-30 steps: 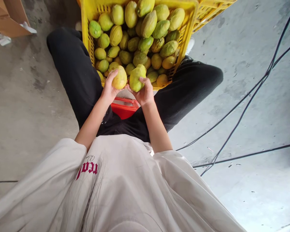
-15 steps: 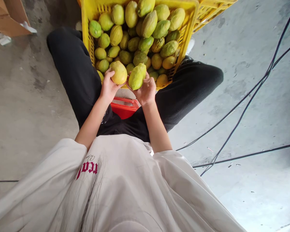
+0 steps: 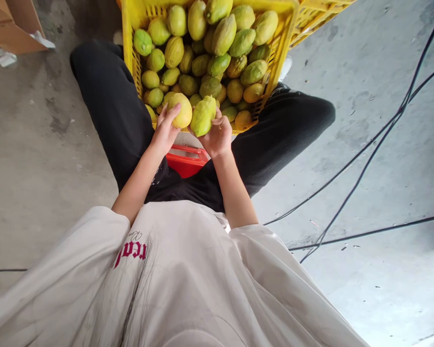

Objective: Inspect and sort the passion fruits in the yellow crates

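My left hand (image 3: 164,132) is closed around a smooth, round yellow lemon (image 3: 182,113), its thumb lying over the top of the fruit. Beside it, my right hand (image 3: 219,137) grips a bumpier, longer green-yellow lemon (image 3: 203,116) with a pointed tip. The two fruits are side by side, almost touching, above the near edge of a yellow plastic crate (image 3: 128,48). Many green and yellow lemons (image 3: 224,36) lie heaped in that crate, between my knees. My fingers beneath both held fruits are partly hidden.
Under my hands, between my thighs, is a red plastic object (image 3: 186,166). Another yellow crate (image 3: 318,14) adjoins at the upper right. A cardboard box (image 3: 18,29) stands at the upper left. Black cables (image 3: 374,140) cross the concrete floor on the right.
The yellow lemon has shifted slightly right and turned, with my left thumb now further over it. The green-yellow lemon has tilted a little and moved slightly left.
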Motion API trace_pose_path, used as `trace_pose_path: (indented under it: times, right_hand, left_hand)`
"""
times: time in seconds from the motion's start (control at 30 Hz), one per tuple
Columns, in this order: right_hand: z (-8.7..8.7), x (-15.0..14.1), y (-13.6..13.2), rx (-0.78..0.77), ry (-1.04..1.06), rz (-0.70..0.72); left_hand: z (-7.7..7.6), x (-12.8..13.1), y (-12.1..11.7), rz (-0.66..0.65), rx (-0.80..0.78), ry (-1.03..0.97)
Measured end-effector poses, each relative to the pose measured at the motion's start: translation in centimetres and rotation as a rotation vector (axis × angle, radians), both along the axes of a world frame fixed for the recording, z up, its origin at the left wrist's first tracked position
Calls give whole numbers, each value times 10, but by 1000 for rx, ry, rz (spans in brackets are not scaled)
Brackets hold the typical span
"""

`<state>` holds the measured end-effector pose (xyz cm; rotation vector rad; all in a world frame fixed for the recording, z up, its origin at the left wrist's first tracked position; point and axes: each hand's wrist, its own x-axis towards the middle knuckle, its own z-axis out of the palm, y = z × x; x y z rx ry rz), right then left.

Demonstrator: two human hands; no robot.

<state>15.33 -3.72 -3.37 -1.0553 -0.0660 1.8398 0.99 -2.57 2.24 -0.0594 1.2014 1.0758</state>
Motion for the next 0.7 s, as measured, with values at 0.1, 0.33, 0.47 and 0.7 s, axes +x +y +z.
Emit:
trace_pose_path:
  times: [0.1,0.33,0.47,0.7]
  right_hand:
    - [-8,1,1,38,55,-31]
    - [-22,1,2,36,28,-6]
    - [-24,4,0,53,-25,9]
    - [-32,3,-1,30,-59,2]
  left_hand:
    - [6,2,1,45,-43,-48]
    - [4,-1,-4,-3,-81,-56]
    - [-2,-2,-5,-7,-108,10]
    - [-4,-4,0,-107,-59,101]
